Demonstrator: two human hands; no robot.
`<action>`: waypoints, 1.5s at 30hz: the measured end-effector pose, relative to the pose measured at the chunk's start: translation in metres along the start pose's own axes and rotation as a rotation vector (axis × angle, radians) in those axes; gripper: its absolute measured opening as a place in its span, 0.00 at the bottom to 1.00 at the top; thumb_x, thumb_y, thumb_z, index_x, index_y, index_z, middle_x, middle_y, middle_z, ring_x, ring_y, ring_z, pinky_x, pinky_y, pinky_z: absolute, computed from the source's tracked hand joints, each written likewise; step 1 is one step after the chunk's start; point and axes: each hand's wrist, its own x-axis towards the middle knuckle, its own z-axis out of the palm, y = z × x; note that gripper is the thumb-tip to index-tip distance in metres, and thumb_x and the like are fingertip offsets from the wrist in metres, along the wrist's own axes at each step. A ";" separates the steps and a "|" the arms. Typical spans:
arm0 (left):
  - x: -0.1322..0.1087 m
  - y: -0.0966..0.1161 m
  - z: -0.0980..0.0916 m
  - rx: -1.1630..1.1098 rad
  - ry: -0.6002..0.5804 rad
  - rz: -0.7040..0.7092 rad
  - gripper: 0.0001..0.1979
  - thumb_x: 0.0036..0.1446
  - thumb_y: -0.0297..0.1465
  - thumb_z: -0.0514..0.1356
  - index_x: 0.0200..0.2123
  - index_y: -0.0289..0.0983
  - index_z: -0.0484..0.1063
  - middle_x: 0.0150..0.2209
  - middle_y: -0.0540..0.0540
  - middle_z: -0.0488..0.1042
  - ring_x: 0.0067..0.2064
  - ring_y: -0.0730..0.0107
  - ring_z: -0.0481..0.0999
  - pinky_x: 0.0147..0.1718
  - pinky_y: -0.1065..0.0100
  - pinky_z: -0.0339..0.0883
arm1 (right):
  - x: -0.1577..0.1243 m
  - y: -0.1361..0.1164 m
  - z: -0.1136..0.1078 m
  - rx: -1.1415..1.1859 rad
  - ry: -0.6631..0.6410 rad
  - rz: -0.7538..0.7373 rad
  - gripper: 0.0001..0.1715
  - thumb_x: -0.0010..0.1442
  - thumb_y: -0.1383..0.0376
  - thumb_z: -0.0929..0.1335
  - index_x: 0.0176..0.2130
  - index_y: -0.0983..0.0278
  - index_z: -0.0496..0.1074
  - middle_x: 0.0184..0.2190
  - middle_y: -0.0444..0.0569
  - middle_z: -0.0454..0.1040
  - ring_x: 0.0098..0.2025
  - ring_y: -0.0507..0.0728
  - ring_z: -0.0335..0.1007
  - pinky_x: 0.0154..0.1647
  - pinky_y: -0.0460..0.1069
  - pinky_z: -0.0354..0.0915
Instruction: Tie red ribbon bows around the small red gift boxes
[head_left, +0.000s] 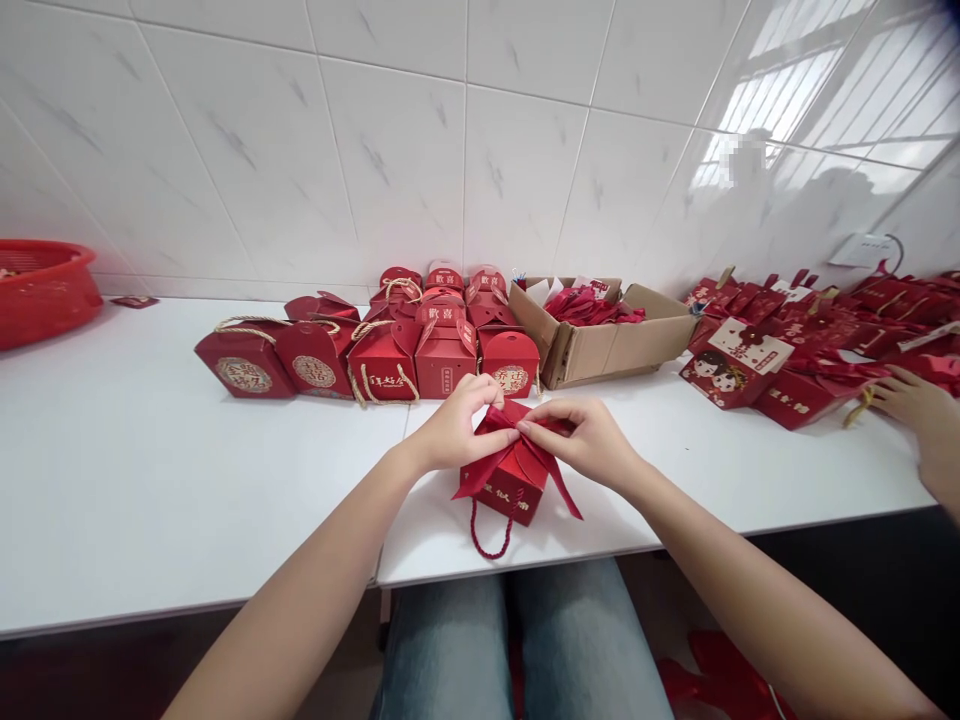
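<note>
Top flaps of the red cardboard gift box (501, 480) are half closed. Left hand (450, 432) and right hand (592, 442) each have a pinching grip on a flap. The row of closed red gift boxes (442, 360) behind it is done. The pile of flat red box blanks (825, 350) right of it is left.

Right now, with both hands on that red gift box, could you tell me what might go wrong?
The red gift box sits near the front edge of the table, cord handle toward it; a tug could slide it off. The left hand and right hand pinch thin flaps, so pulling hard may crease or tear them.

Packing workshop, tiled wall (420, 150), gift boxes (382, 350)
</note>
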 end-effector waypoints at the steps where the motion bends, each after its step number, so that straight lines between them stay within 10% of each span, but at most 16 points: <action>1: 0.000 0.000 0.000 0.004 0.000 -0.005 0.15 0.51 0.38 0.60 0.26 0.39 0.55 0.33 0.48 0.63 0.39 0.64 0.60 0.41 0.64 0.57 | -0.001 0.001 0.000 0.017 -0.006 0.008 0.15 0.57 0.58 0.67 0.32 0.65 0.79 0.27 0.49 0.78 0.27 0.53 0.68 0.26 0.46 0.60; 25: 0.006 -0.001 0.006 -0.355 0.054 -0.202 0.15 0.55 0.37 0.57 0.22 0.37 0.56 0.29 0.52 0.59 0.31 0.73 0.61 0.36 0.68 0.58 | -0.002 -0.004 0.005 -0.104 -0.056 0.045 0.15 0.56 0.57 0.67 0.29 0.62 0.81 0.22 0.45 0.78 0.21 0.50 0.61 0.22 0.45 0.54; 35: 0.001 -0.003 -0.006 -0.212 -0.029 -0.023 0.14 0.56 0.37 0.57 0.23 0.36 0.65 0.33 0.49 0.60 0.37 0.70 0.63 0.43 0.66 0.57 | -0.004 -0.004 0.008 0.067 -0.008 0.109 0.15 0.54 0.55 0.69 0.34 0.62 0.81 0.30 0.48 0.80 0.27 0.53 0.71 0.27 0.46 0.61; 45: 0.003 -0.003 0.003 -0.468 0.048 -0.120 0.20 0.48 0.36 0.65 0.20 0.36 0.55 0.30 0.52 0.57 0.31 0.75 0.58 0.33 0.70 0.55 | -0.003 -0.005 0.012 -0.058 -0.070 0.025 0.15 0.55 0.57 0.68 0.28 0.64 0.81 0.21 0.46 0.77 0.21 0.48 0.59 0.23 0.45 0.53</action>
